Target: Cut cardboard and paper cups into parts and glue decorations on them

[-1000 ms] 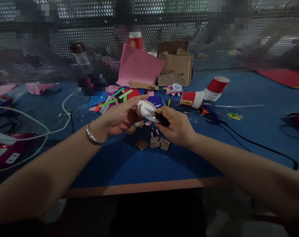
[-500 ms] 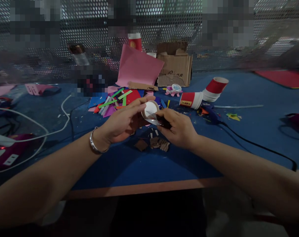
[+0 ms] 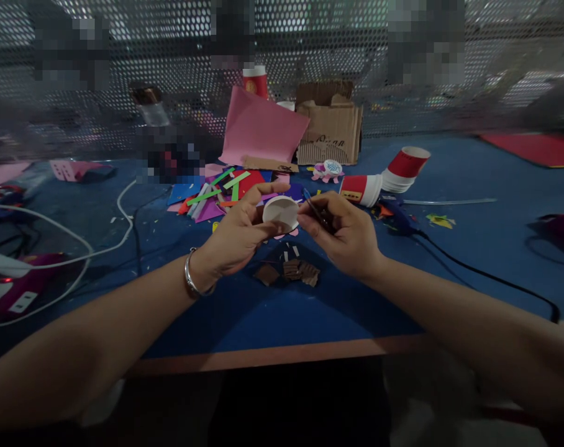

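My left hand pinches a small white round paper piece between thumb and fingers, held above the blue table. A metal bangle circles that wrist. My right hand is closed around a pair of scissors, whose thin dark blades point up and left beside the white piece's right edge. Brown cardboard scraps lie on the table just under both hands.
Coloured paper strips and a pink sheet lie behind the hands, beside a cardboard box. Red paper cups lie on their sides at right. A black cable runs right; white cables loop left. A perforated screen closes the back.
The white round piece has turned in my left hand to face me. My right hand lifted the scissors from under the piece to its right side, blades now pointing up.
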`<state>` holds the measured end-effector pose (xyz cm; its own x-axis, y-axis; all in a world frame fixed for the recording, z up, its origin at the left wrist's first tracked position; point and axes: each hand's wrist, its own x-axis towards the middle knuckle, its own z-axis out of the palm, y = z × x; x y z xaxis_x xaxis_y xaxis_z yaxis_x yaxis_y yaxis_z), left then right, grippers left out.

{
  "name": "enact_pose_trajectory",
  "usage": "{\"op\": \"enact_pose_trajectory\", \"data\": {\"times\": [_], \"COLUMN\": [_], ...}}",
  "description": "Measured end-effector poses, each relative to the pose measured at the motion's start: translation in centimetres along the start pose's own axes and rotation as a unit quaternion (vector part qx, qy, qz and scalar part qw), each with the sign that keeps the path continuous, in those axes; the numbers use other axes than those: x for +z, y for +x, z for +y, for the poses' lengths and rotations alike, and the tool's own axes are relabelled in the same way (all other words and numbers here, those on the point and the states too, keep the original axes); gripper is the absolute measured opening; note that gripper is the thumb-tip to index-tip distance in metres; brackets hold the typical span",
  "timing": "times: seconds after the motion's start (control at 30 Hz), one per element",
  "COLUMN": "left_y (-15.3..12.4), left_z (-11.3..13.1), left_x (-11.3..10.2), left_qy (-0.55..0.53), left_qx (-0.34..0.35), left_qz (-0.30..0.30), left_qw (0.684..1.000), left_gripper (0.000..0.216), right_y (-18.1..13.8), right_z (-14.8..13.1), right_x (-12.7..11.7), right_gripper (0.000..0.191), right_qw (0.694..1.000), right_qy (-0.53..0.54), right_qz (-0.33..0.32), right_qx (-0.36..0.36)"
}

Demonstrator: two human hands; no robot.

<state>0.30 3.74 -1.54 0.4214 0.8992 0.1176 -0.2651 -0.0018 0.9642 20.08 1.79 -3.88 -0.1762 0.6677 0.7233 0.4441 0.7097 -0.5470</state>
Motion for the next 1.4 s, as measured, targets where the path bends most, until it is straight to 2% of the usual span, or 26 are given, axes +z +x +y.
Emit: {"op": "enact_pose_trajectory", "data": {"times": [0.2,0.43,0.6,0.77,0.93,1.07,1.27,1.4], "left_y": [0.3,0.2,-0.5,-0.9,-0.4,-0.1,-0.2,-0.1], "left_z": [-0.3,-0.2,1.6,2.8,2.7,2.7,3.1,3.4], "left_x": [-0.4,-1.1,-1.2,-2.0,-3.6,-4.0,-3.8,-3.7], "left_qy": [-0.005,0.053,0.037,0.058,0.084,0.114,0.095,0.116], "left_qx": [0.021,0.076,0.011,-0.026,-0.051,-0.029,-0.031,-0.026], "left_qz": [-0.017,-0.050,-0.103,-0.145,-0.190,-0.208,-0.223,-0.259], "left_qw": [1.000,0.994,0.994,0.987,0.977,0.971,0.970,0.959], "left_gripper": [0.036,0.030,0.026,0.027,0.042,0.038,0.066,0.062], "right_y": [0.2,0.1,0.2,0.4,0.3,0.4,0.7,0.6], "right_z": [0.1,-0.1,-0.1,0.2,-0.4,-0.8,-1.0,-0.7], "right_x": [0.0,-0.5,-0.7,-0.8,-1.1,-1.3,-1.5,-1.4], "right_gripper": [0.023,0.028,0.026,0.023,0.021,0.019,0.024,0.022], "right_qw": [0.998,0.998,0.995,0.985,0.982,0.981,0.961,0.965], "right_qy": [0.034,0.033,0.072,0.142,0.156,0.149,0.209,0.193], "right_qz": [0.006,-0.033,-0.028,-0.049,-0.086,-0.112,-0.153,-0.163], "right_qx": [0.054,0.051,0.065,0.080,0.054,0.056,0.094,0.077]}}
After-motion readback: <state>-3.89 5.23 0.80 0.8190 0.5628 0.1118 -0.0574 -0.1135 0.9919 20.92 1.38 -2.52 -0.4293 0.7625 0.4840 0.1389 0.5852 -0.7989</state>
